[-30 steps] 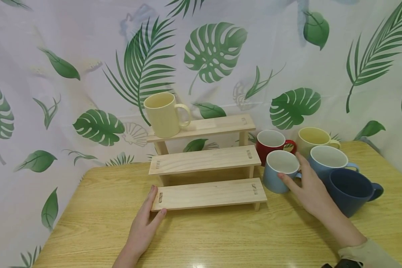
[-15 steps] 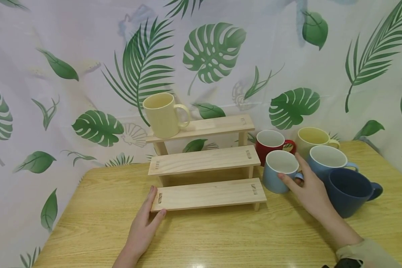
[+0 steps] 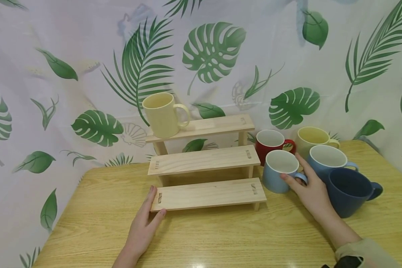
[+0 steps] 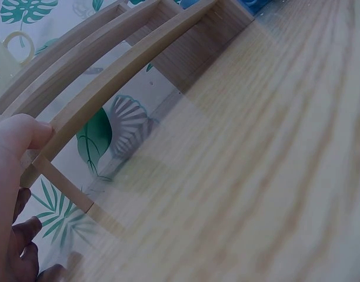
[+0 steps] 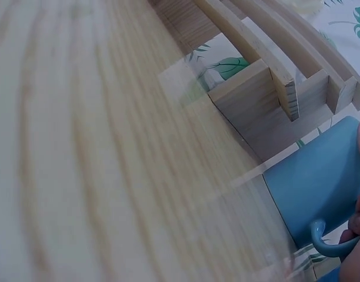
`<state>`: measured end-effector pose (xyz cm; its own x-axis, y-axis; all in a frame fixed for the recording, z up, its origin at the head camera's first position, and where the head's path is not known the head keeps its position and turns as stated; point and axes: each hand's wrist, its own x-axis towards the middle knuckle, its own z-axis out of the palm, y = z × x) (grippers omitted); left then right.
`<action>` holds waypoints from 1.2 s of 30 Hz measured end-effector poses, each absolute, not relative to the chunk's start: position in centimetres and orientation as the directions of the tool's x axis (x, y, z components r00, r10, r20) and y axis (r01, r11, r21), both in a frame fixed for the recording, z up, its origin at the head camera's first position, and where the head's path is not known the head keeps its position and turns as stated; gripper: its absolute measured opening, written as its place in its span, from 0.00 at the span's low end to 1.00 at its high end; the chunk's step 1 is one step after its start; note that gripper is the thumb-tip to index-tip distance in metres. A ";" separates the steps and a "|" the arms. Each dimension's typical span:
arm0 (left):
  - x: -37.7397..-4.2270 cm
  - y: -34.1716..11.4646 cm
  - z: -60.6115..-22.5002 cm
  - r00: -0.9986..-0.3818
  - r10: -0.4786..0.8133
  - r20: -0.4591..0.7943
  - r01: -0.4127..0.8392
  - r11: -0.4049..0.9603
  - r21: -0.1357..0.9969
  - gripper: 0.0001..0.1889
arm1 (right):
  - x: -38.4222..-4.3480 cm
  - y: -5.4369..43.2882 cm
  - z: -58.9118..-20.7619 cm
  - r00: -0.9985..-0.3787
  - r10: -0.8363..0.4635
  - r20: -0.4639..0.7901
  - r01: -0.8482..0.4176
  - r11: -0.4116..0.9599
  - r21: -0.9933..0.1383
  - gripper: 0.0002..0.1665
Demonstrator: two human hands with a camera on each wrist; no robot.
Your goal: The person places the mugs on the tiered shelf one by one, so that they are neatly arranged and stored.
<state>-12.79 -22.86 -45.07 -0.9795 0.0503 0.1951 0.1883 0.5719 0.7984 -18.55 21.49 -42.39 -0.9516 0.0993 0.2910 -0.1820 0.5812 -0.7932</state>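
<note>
On the counter (image 3: 214, 234), a light-blue mug (image 3: 275, 179) and a wooden rack (image 3: 207, 195) are held by half-closed right grip (image 3: 310, 190) and left grip (image 3: 144, 222), respectively.

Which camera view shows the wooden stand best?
The head view: all three tiers of the wooden stand show at full width from above. The left wrist view shows it slanted, partly behind the left hand; the right wrist view shows its right end, the rest partly cut off.
</note>
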 end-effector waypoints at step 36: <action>-12.8 -22.8 -45.0 -0.980 0.056 0.190 0.187 0.579 0.794 0.38 | -18.2 20.8 -42.4 -0.955 0.230 0.189 -0.066 0.457 -0.887 0.45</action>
